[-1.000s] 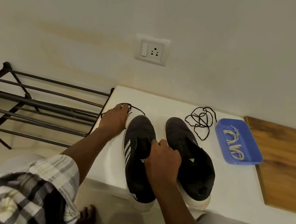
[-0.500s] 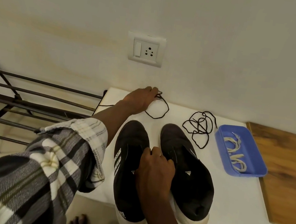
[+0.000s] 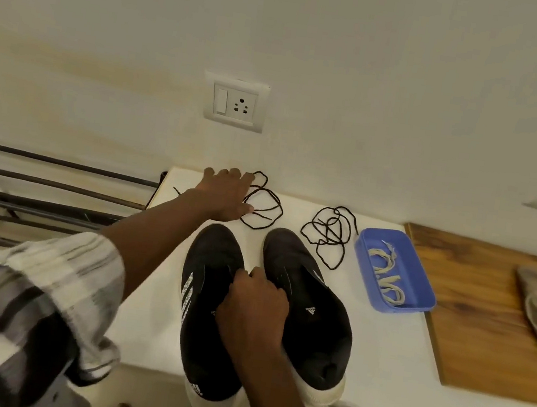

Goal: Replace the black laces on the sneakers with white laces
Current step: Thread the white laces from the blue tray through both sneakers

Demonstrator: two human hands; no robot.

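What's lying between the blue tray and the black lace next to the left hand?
A second black lace, coiled loose on the white table. The head view shows it.

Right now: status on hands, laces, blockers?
Left hand open, touching loose black lace. Right hand grips striped sneaker. White laces in blue tray. Nothing in the way.

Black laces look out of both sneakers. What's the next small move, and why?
Probably move the left hand away from the black lace at its fingertips and reach to the blue tray for one of the white laces. That lace and the other black lace lie loose on the table, and the right hand holds the striped sneaker.
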